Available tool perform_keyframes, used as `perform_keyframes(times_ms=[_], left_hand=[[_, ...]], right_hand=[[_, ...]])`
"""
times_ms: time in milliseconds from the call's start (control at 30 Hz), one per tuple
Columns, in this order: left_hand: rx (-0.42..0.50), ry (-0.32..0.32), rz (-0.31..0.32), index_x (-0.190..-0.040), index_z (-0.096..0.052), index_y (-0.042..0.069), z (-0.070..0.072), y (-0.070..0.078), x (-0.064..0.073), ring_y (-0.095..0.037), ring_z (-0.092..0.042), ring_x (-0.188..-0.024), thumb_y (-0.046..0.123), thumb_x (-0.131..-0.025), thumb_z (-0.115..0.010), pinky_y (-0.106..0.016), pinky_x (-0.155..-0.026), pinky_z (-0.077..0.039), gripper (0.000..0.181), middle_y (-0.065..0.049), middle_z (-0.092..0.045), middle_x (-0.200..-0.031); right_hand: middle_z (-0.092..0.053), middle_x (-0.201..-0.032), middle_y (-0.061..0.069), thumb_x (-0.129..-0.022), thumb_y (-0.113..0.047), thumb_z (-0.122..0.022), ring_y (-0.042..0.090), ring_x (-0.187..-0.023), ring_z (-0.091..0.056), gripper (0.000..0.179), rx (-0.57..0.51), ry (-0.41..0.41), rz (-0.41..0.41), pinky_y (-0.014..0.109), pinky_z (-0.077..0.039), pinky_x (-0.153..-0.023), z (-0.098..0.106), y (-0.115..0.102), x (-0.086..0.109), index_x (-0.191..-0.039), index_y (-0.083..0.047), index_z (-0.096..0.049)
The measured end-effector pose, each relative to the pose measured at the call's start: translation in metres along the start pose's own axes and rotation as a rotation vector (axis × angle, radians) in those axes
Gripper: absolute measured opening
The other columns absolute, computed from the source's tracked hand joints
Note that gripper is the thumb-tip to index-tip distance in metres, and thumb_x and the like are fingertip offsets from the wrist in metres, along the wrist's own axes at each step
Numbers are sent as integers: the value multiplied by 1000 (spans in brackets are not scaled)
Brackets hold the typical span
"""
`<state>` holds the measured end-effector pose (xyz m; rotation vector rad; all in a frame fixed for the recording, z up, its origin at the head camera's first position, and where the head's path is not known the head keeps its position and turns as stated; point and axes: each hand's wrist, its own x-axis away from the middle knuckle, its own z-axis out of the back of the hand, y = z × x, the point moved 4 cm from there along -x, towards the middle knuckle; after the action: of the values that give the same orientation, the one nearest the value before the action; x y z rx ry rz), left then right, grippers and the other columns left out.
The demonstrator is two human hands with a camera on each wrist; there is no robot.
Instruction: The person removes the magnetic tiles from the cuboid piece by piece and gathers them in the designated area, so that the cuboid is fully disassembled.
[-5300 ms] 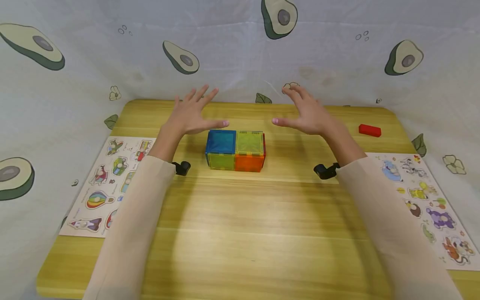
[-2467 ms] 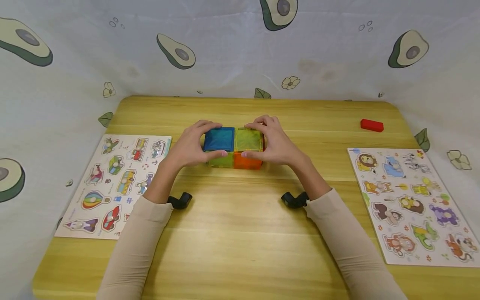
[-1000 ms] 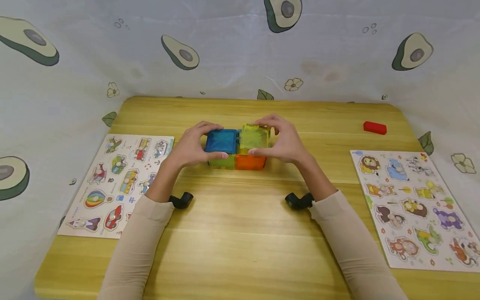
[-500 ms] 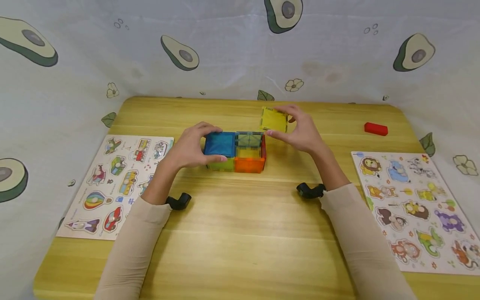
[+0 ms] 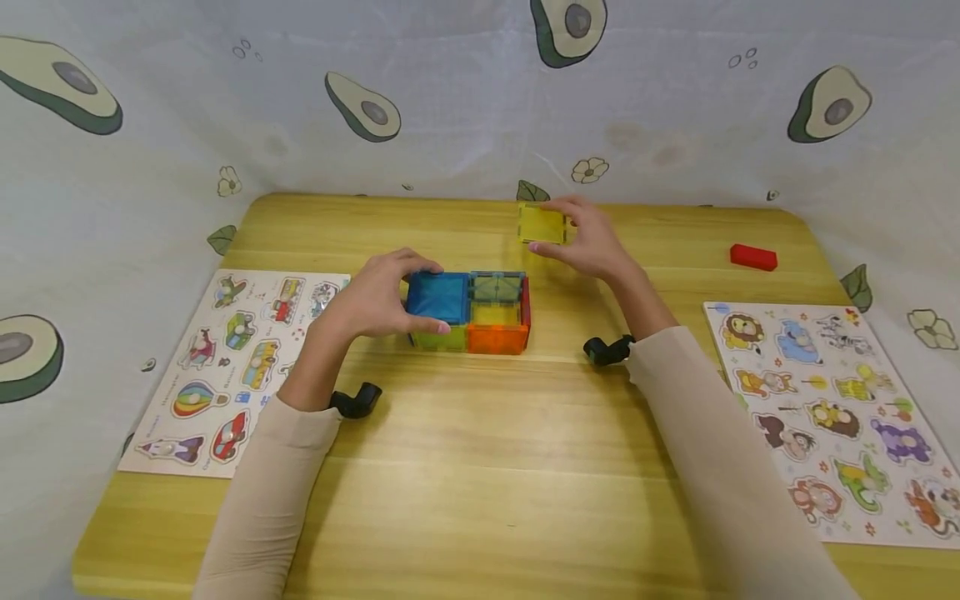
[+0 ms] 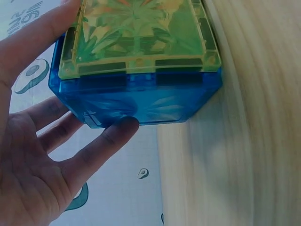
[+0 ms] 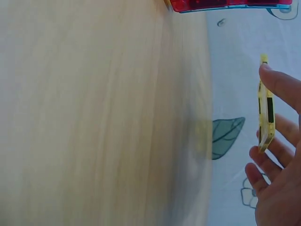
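Note:
A two-cube box of see-through magnetic tiles stands mid-table in the head view. A blue tile [image 5: 437,297] tops its left half; the right half is uncovered, with an orange tile [image 5: 498,340] in front and a red one at the side. My left hand [image 5: 367,302] grips the left half, thumb in front, fingers behind. In the left wrist view, the thumb touches the blue side tile [image 6: 150,101] beside a yellow-green tile [image 6: 136,35]. Behind the box, my right hand [image 5: 594,240] pinches a yellow magnetic tile [image 5: 542,225], seen edge-on above the table in the right wrist view.
A peg puzzle board of vehicles [image 5: 225,383] lies at the left, one of animals [image 5: 832,408] at the right. Near the back right is a red block [image 5: 753,257]. An avocado-print cloth [image 5: 465,100] hangs right behind the table's far edge.
Both hands came down onto the box. My right hand then lifted the yellow tile off its right half and carried it away towards the far edge. The left hand stays on the box.

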<state>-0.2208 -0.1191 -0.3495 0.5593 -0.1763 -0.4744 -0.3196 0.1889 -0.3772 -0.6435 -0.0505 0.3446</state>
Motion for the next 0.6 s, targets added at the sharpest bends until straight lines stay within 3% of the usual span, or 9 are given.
perform_keyframes(times_ms=[300,600], left_hand=[[13,-7,-2,-143,-61,18,-2,3,-1,-38,-48,-133,53,-73,-90,-52,-101,-52,83,-11,-53,-149],[17,-19,1,-143,-61,19,-4,4,1,-37,-48,-133,54,-73,-90,-54,-104,-50,83,-10,-54,-149]], right_hand=[[-38,-162,16,-93,-39,-75,41,-150,-33,69,-5,-47,4,61,-25,-124,-20,7,-17,-151,-11,-51],[-31,-167,14,-95,-38,-73,40,-155,-25,66,18,-114,-72,57,-19,-127,-35,19,-24,-152,-13,-51]])
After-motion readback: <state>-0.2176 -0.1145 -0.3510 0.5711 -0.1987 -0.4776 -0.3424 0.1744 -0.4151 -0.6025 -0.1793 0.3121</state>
